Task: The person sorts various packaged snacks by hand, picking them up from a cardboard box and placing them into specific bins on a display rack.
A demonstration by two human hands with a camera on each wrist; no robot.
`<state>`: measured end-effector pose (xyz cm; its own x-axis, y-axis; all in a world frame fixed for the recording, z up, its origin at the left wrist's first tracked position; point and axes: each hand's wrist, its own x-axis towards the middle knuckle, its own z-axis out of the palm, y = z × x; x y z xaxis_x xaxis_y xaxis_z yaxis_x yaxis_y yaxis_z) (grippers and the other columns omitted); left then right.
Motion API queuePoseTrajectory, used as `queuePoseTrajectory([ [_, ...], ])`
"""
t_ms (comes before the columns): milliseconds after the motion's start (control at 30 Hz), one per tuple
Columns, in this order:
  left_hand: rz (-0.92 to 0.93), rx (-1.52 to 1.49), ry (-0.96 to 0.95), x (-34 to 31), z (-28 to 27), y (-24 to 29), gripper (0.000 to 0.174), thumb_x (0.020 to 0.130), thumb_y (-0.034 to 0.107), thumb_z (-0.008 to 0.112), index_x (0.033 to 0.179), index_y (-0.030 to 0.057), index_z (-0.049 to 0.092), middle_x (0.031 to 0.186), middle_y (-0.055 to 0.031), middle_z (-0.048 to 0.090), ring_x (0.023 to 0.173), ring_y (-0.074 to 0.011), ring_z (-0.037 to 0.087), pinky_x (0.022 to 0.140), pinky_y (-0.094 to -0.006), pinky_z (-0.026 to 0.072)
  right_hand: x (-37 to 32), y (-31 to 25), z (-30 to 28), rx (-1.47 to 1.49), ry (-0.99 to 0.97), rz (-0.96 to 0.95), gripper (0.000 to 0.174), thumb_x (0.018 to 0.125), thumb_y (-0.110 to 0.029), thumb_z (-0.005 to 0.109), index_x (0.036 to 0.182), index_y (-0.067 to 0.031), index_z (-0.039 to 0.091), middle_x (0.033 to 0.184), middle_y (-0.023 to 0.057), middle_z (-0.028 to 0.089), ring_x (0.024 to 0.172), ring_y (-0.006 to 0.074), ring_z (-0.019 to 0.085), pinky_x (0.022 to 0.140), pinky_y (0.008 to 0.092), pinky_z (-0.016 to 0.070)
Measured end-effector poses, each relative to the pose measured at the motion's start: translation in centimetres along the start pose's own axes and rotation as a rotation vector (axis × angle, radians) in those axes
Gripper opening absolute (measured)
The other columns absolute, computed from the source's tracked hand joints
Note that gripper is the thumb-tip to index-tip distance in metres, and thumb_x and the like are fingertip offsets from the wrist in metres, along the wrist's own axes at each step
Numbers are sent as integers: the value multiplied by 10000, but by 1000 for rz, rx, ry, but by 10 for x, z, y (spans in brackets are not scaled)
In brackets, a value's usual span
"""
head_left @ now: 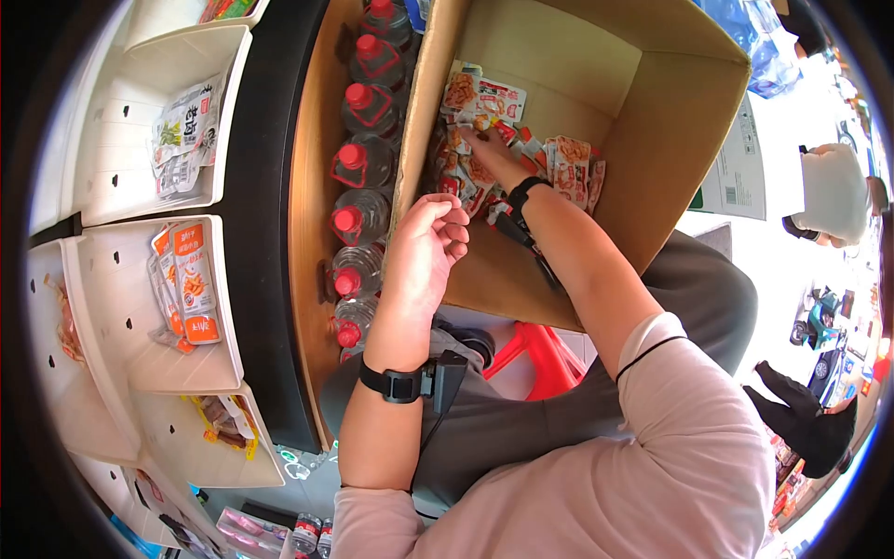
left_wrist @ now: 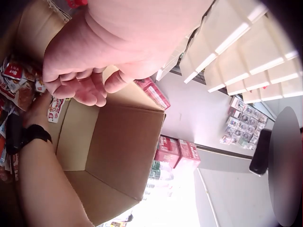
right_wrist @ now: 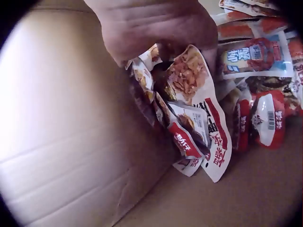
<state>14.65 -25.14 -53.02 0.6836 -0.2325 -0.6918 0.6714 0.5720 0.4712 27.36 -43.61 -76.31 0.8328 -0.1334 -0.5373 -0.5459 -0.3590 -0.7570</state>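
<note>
Head view has the left hand (head_left: 430, 244) empty near the edge of the cardboard box (head_left: 666, 130), fingers loosely curled. Inside the box, the right hand (head_left: 494, 158) touches snack packets (head_left: 568, 160); its fingertips are hidden even in the right wrist view, so whether they pinch any I cannot tell. Lower packets are partly covered.

Head view bright, edges warped; left wrist glare low; right wrist shadowed, soft.

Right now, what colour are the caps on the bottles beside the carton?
The bottle caps are red; the head view shows them best.
</note>
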Motion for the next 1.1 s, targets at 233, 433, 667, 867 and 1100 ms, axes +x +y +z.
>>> queuePoseTrajectory([
  [233,-20,-1,-5,6,-3,3,143,941,210,615,1047,120,644,895,12,653,799,-110,593,746,-288,469,15,12,7,-305,51,-229,590,886,-361,675,1312,29,556,1176,301,669,1127,436,642,951,482,500],
  [433,-14,-4,-33,7,-1,4,136,948,213,605,1038,118,641,888,10,650,791,-107,590,741,-286,469,-4,19,-29,-452,-94,-325,430,859,-287,716,1168,4,648,1109,284,683,1040,432,660,899,481,521],
  [667,-14,11,-39,3,-1,1,122,950,223,592,1015,126,629,878,13,646,766,-106,582,742,-280,456,-5,-20,-64,-891,178,-443,858,715,-341,806,1456,-95,452,1463,201,450,1359,410,429,1100,553,385],
  [867,-22,54,-19,-1,1,-2,125,955,224,572,1025,132,620,877,19,641,773,-101,580,753,-277,446,28,-47,-51,-965,160,-464,1069,728,-471,826,1581,-147,267,1517,200,406,1410,404,398,1131,612,319],
  [1100,-26,73,-35,6,2,-4,124,959,227,569,1025,132,613,888,19,638,783,-97,576,758,-272,441,4,-25,-38,-1064,-41,-302,1033,740,-425,843,1559,-113,296,1473,217,431,1392,401,415,1141,563,340],
])
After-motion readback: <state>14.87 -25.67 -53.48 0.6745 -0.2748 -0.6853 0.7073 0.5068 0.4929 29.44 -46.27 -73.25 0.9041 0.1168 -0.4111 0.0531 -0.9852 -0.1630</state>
